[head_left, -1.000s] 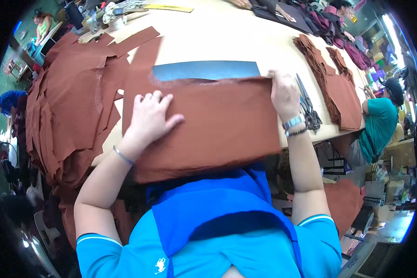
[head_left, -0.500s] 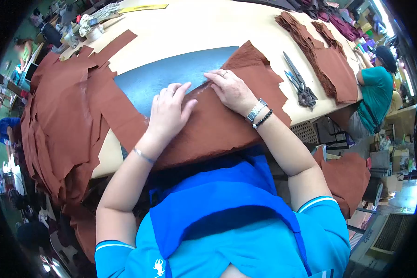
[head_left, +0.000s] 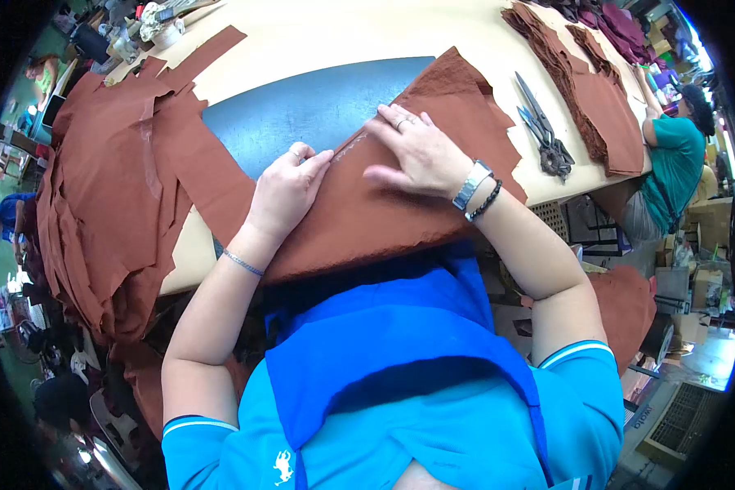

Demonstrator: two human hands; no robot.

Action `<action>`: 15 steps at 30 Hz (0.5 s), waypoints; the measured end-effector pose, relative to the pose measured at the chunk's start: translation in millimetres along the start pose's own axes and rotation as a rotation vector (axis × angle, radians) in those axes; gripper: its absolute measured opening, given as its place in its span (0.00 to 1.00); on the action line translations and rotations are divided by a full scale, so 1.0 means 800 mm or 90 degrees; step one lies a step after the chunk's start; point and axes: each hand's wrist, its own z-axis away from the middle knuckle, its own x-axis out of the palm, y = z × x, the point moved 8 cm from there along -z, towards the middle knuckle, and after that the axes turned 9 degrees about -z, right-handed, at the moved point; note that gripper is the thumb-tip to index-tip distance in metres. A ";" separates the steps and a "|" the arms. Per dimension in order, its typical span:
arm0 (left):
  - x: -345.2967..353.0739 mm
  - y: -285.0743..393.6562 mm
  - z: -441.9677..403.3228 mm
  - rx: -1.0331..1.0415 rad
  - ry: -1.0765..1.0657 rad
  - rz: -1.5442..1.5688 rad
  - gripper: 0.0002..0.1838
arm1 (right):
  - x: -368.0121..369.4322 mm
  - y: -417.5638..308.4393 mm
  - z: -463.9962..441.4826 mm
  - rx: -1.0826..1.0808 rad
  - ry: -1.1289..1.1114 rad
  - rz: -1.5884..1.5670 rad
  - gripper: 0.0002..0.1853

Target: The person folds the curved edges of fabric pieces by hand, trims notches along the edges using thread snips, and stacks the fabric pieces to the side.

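Observation:
A large reddish-brown leather piece (head_left: pixel 376 216) lies in front of me, its upper edge over a dark blue-grey board (head_left: pixel 278 114). Pale marks run near that edge. My left hand (head_left: pixel 290 186) pinches the edge between thumb and fingers at the board's side. Further along the same edge, my right hand (head_left: pixel 423 155) rests on the leather with its fingers stretched and its thumb spread apart. It wears a ring, and there is a watch on its wrist.
Large scissors (head_left: pixel 543 126) lie right of the leather. A stack of brown pieces (head_left: pixel 106 180) covers the table's left side; more pieces (head_left: pixel 604 114) lie at the right beside a seated co-worker (head_left: pixel 679 155). A white pot (head_left: pixel 167 34) with a brush stands at the back left.
My left hand has closed from spread fingers to a pinch on the leather's edge. My right hand has shifted slightly right and opened its thumb away from the edge.

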 end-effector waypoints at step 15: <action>-0.010 -0.003 0.000 -0.013 -0.032 0.010 0.08 | 0.015 -0.045 -0.009 -0.073 0.083 -0.039 0.35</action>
